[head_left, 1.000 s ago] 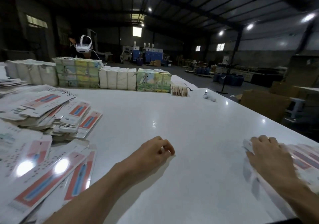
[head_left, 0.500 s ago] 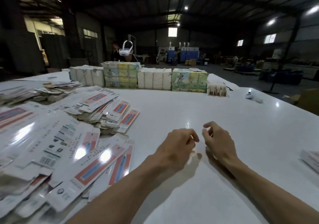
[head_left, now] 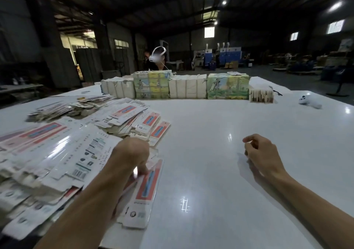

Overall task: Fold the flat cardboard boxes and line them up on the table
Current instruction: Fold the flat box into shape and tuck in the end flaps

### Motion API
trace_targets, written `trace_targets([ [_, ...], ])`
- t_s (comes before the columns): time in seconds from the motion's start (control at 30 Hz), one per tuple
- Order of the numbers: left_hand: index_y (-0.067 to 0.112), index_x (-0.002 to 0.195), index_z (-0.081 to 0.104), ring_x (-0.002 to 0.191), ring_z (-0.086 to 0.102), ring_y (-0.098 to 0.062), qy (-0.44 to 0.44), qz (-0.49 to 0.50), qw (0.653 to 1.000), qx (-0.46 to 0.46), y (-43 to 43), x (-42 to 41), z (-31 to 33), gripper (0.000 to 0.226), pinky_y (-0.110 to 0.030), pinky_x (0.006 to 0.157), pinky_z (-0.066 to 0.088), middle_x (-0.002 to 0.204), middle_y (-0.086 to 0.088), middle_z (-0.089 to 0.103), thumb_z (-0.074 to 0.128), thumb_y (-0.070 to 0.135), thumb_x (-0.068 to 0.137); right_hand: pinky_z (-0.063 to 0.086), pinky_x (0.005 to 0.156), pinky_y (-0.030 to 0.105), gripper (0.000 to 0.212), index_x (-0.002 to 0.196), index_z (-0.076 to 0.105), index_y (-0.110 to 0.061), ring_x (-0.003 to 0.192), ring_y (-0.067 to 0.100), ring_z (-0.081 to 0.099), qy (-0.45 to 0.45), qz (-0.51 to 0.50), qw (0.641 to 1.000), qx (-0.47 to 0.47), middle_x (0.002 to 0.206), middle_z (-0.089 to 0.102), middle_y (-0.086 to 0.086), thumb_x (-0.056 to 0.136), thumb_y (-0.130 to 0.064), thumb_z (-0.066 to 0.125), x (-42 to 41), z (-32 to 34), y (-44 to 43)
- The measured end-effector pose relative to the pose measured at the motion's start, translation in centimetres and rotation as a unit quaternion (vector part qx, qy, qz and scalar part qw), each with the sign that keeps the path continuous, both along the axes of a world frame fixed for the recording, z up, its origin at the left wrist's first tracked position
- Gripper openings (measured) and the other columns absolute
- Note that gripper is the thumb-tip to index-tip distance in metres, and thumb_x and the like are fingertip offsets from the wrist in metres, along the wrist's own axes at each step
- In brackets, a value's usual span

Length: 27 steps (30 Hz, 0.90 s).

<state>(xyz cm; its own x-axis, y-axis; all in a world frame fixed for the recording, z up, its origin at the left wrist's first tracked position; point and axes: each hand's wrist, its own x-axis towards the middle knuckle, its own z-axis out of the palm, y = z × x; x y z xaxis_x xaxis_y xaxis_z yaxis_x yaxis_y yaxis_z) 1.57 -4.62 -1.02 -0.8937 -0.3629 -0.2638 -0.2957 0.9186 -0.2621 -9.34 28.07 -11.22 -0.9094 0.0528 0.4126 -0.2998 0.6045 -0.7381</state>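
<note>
The pile of flat boxes [head_left: 57, 153] occupies the left of the table [head_left: 229, 181]. One flat box [head_left: 146, 189] lies at the pile's right edge, with its long axis near-to-far and its far end angled slightly right. The left hand [head_left: 132, 156] touches that end; grip cannot be determined. The right hand [head_left: 262, 153] is loosely curled and empty. Half a second earlier, both hands were side by side at centre.
</note>
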Motion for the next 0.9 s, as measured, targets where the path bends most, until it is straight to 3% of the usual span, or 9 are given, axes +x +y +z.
trace_targets([
  [0.13, 0.012, 0.127, 0.058, 0.094, 0.07, -0.017, 0.037, 0.027, 0.998, 0.045, -1.4, 0.2, -1.2, 0.067, -0.029, 0.071, 0.049, 0.113, -0.003, 0.072, 0.086, 0.051, 0.08, 0.058, 0.066, 0.036, 0.019, 0.109, 0.07, -0.02, 0.066, 0.016, 0.07, 0.0, 0.01, 1.0, -0.015, 0.075, 0.071, -0.002, 0.101, -0.011, 0.056, -0.1, -0.1, 0.0],
  [0.2, 0.015, 0.124, 0.055, 0.094, 0.067, -0.017, 0.07, 0.017, 0.996, 0.051, -1.7, -0.1, -0.9, 0.069, -0.031, 0.074, 0.05, 0.112, -0.002, 0.07, 0.09, 0.049, 0.076, 0.055, 0.06, 0.03, 0.019, 0.109, 0.07, -0.018, 0.062, 0.017, 0.07, -0.003, 0.014, 1.0, -0.026, 0.075, 0.071, -0.001, 0.101, -0.01, 0.055, -0.1, -0.1, 0.1],
  [0.37, 0.022, 0.102, 0.065, 0.078, 0.064, -0.01, 0.177, -0.077, 0.97, 0.146, -1.1, -1.7, 1.6, 0.035, -0.03, 0.06, 0.045, 0.094, 0.003, 0.069, 0.08, 0.049, 0.086, 0.056, 0.059, 0.031, 0.02, 0.109, 0.07, -0.015, 0.061, 0.019, 0.07, -0.011, 0.023, 0.998, -0.049, 0.076, 0.071, 0.002, 0.101, -0.007, 0.054, -0.3, -0.1, 0.0],
  [0.47, 0.017, 0.09, 0.075, 0.072, 0.076, -0.018, 0.216, -0.131, 0.897, 0.363, 1.0, -3.3, 1.9, 0.028, -0.031, 0.063, 0.057, 0.081, 0.0, 0.078, 0.08, 0.044, 0.085, 0.057, 0.057, 0.028, 0.02, 0.112, 0.07, -0.013, 0.068, 0.021, 0.07, -0.006, 0.034, 0.998, -0.056, 0.079, 0.071, 0.004, 0.103, -0.007, 0.053, -0.2, 0.1, -0.1],
  [0.57, 0.016, 0.099, 0.076, 0.072, 0.079, -0.018, 0.178, -0.126, 0.825, 0.521, 4.9, -5.2, 0.9, 0.027, -0.025, 0.058, 0.058, 0.083, -0.001, 0.08, 0.073, 0.042, 0.093, 0.059, 0.058, 0.03, 0.019, 0.111, 0.07, -0.014, 0.066, 0.019, 0.068, 0.007, 0.047, 0.997, -0.068, 0.078, 0.07, 0.004, 0.104, -0.008, 0.054, -0.1, 0.2, -0.2],
  [0.67, 0.014, 0.111, 0.071, 0.075, 0.079, -0.018, 0.13, -0.099, 0.767, 0.62, 9.3, -7.4, -1.5, 0.03, -0.025, 0.06, 0.06, 0.09, 0.0, 0.081, 0.07, 0.041, 0.098, 0.059, 0.065, 0.037, 0.019, 0.111, 0.07, -0.017, 0.064, 0.016, 0.065, 0.033, 0.056, 0.994, -0.093, 0.078, 0.07, 0.002, 0.105, -0.009, 0.054, 0.0, 0.5, -0.1],
  [0.77, 0.014, 0.114, 0.067, 0.07, 0.078, -0.018, 0.098, -0.064, 0.712, 0.692, 12.7, -8.0, -5.2, 0.031, -0.029, 0.06, 0.062, 0.089, -0.001, 0.081, 0.067, 0.041, 0.1, 0.059, 0.076, 0.041, 0.017, 0.118, 0.066, -0.021, 0.078, 0.014, 0.066, 0.062, 0.056, 0.991, -0.109, 0.089, 0.069, -0.001, 0.107, -0.016, 0.054, 0.1, 0.8, -0.1],
  [0.83, 0.022, 0.126, 0.061, 0.08, 0.079, -0.023, 0.101, -0.073, 0.655, 0.745, 13.8, -7.9, -7.0, 0.032, -0.036, 0.068, 0.065, 0.101, -0.004, 0.081, 0.062, 0.044, 0.103, 0.058, 0.08, 0.037, 0.018, 0.124, 0.061, -0.027, 0.091, 0.012, 0.065, 0.085, 0.053, 0.989, -0.105, 0.102, 0.065, -0.004, 0.108, -0.021, 0.055, 0.3, 1.0, -0.1],
  [0.9, 0.034, 0.133, 0.052, 0.092, 0.079, -0.029, 0.134, -0.091, 0.599, 0.784, 14.0, -7.9, -7.5, 0.031, -0.041, 0.075, 0.065, 0.106, -0.006, 0.079, 0.06, 0.043, 0.104, 0.055, 0.077, 0.023, 0.025, 0.13, 0.057, -0.033, 0.101, 0.005, 0.061, 0.107, 0.076, 0.987, -0.094, 0.116, 0.057, -0.001, 0.108, -0.022, 0.056, 0.5, 1.2, -0.1],
])
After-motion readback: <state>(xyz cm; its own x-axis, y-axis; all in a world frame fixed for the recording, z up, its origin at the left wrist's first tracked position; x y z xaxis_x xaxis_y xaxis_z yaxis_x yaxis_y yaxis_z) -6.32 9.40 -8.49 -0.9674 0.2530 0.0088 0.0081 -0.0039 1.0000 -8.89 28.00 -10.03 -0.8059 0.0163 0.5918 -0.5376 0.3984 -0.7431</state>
